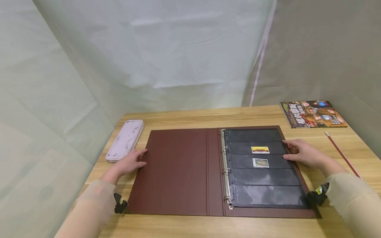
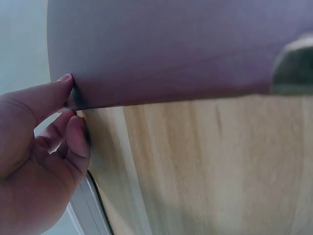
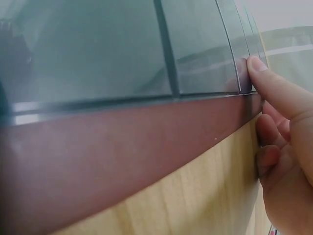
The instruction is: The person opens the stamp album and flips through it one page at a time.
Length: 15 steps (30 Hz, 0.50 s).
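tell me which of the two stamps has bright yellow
The upper stamp on the black page, yellow along its top; the lower stamp has a pale border around an oval picture.

Binder cover (image 1: 178,172): maroon, smooth, leather-like, low sheen. Ring bar (image 1: 225,160): bright polished metal. Pocket page (image 1: 268,195): black, under clear glossy plastic that catches light from where I stand. 2 stamps (image 1: 260,150): printed paper. Tabletop (image 1: 208,118): smooth wood, pale grain, satin finish. Case (image 1: 125,138): scuffed, worn coating; metal or plastic, can't tell from here. Book (image 1: 314,114): shiny printed paper cover. Pencil (image 1: 344,156): smooth lacquer. Wall sheets (image 1: 178,49): creased, cloth-like, faint sheen. Sleeves (image 1: 95,200): matt cloth.
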Each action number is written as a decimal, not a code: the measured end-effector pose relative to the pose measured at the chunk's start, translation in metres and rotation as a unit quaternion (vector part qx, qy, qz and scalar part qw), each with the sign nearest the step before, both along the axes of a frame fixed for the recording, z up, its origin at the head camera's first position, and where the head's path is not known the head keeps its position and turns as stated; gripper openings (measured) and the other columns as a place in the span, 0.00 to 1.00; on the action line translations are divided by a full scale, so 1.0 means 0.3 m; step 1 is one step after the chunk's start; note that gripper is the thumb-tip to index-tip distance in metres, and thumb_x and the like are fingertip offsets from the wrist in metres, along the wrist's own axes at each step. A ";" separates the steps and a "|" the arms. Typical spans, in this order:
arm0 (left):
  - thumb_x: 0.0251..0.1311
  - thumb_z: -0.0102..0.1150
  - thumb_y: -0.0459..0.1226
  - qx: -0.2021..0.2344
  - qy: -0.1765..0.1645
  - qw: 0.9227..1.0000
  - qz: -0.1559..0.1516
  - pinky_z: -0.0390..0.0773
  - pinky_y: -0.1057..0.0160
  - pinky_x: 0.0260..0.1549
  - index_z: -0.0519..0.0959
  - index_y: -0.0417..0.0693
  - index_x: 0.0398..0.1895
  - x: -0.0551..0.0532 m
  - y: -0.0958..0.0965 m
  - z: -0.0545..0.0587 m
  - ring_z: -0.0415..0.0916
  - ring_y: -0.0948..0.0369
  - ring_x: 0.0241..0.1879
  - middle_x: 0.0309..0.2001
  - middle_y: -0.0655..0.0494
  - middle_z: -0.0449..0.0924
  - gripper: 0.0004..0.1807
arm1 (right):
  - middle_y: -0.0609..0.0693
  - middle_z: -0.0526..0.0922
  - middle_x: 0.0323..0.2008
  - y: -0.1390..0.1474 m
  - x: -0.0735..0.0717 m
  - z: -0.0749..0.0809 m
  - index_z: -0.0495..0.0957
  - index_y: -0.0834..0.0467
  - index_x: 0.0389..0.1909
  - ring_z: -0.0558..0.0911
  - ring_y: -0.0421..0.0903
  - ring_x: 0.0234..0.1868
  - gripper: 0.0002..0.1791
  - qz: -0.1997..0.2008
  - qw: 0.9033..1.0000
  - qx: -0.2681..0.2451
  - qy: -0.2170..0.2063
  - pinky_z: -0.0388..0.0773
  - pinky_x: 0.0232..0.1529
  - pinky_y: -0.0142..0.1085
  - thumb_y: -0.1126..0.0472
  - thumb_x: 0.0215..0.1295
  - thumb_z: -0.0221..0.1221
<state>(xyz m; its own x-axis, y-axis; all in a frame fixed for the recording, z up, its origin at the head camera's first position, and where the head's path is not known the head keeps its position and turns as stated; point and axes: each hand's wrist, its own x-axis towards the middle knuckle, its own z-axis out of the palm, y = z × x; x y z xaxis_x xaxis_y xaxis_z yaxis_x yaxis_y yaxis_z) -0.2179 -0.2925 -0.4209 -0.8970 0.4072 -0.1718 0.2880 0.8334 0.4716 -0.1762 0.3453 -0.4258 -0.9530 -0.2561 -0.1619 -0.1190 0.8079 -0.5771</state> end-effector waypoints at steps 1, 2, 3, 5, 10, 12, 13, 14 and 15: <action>0.59 0.58 0.33 -0.001 0.002 1.000 0.000 0.66 0.54 0.39 0.63 0.26 0.62 -0.001 0.000 0.000 0.64 0.53 0.38 0.36 0.46 0.66 0.30 | 0.73 0.64 0.53 0.001 0.002 0.001 0.58 0.73 0.65 0.69 0.64 0.49 0.45 -0.002 1.000 0.002 0.000 0.67 0.46 0.57 0.45 0.59 0.62; 0.59 0.58 0.33 -0.001 0.002 1.000 0.000 0.66 0.53 0.39 0.63 0.26 0.62 -0.002 0.001 -0.001 0.64 0.52 0.38 0.36 0.45 0.66 0.30 | 0.73 0.64 0.53 0.001 0.003 0.002 0.58 0.73 0.65 0.69 0.64 0.49 0.45 -0.003 1.000 0.003 0.001 0.67 0.46 0.57 0.45 0.59 0.62; 0.59 0.58 0.33 0.001 0.004 1.000 -0.001 0.66 0.53 0.40 0.63 0.26 0.62 -0.002 0.002 -0.002 0.64 0.52 0.38 0.37 0.45 0.67 0.30 | 0.73 0.64 0.53 0.001 0.004 0.003 0.58 0.73 0.65 0.69 0.64 0.49 0.46 -0.004 1.000 0.004 0.000 0.67 0.46 0.58 0.45 0.59 0.62; 0.59 0.58 0.32 0.003 0.004 1.000 0.000 0.67 0.51 0.41 0.63 0.26 0.62 -0.003 0.002 -0.004 0.65 0.51 0.39 0.38 0.43 0.67 0.30 | 0.73 0.64 0.54 0.000 0.006 0.003 0.58 0.72 0.66 0.69 0.64 0.49 0.46 -0.010 1.000 0.005 -0.002 0.67 0.46 0.57 0.44 0.58 0.62; 0.60 0.57 0.32 0.014 -0.005 1.000 0.013 0.67 0.46 0.44 0.62 0.27 0.63 0.003 0.006 -0.009 0.66 0.48 0.41 0.41 0.39 0.67 0.30 | 0.72 0.65 0.54 -0.001 0.010 0.001 0.56 0.73 0.66 0.70 0.61 0.49 0.46 -0.017 1.000 -0.018 -0.012 0.68 0.46 0.53 0.46 0.58 0.63; 0.60 0.57 0.32 0.019 -0.009 1.000 0.017 0.67 0.46 0.45 0.62 0.27 0.63 0.008 0.005 -0.009 0.66 0.47 0.42 0.42 0.37 0.67 0.30 | 0.72 0.66 0.53 -0.004 0.010 -0.001 0.55 0.73 0.66 0.71 0.60 0.49 0.46 -0.016 0.999 -0.033 -0.014 0.68 0.47 0.52 0.48 0.58 0.63; 0.60 0.58 0.32 0.021 -0.008 1.000 0.020 0.67 0.46 0.45 0.62 0.28 0.63 0.010 0.004 -0.009 0.66 0.46 0.43 0.42 0.37 0.67 0.30 | 0.72 0.66 0.53 -0.006 0.010 -0.001 0.55 0.74 0.66 0.71 0.61 0.49 0.46 -0.018 0.999 -0.039 -0.016 0.68 0.47 0.52 0.48 0.59 0.63; 0.60 0.58 0.33 0.023 -0.008 0.999 0.022 0.67 0.45 0.45 0.62 0.28 0.63 0.011 0.002 -0.009 0.66 0.46 0.43 0.42 0.37 0.68 0.30 | 0.72 0.66 0.53 -0.007 0.008 -0.002 0.54 0.74 0.66 0.71 0.61 0.50 0.46 -0.017 0.999 -0.044 -0.017 0.68 0.47 0.52 0.49 0.59 0.63; 0.60 0.58 0.33 0.026 -0.008 0.999 0.023 0.67 0.45 0.45 0.62 0.28 0.63 0.013 0.000 -0.008 0.67 0.46 0.44 0.43 0.37 0.68 0.30 | 0.72 0.66 0.53 -0.008 0.006 -0.003 0.54 0.74 0.66 0.71 0.61 0.50 0.46 -0.017 0.999 -0.049 -0.017 0.68 0.48 0.52 0.50 0.59 0.63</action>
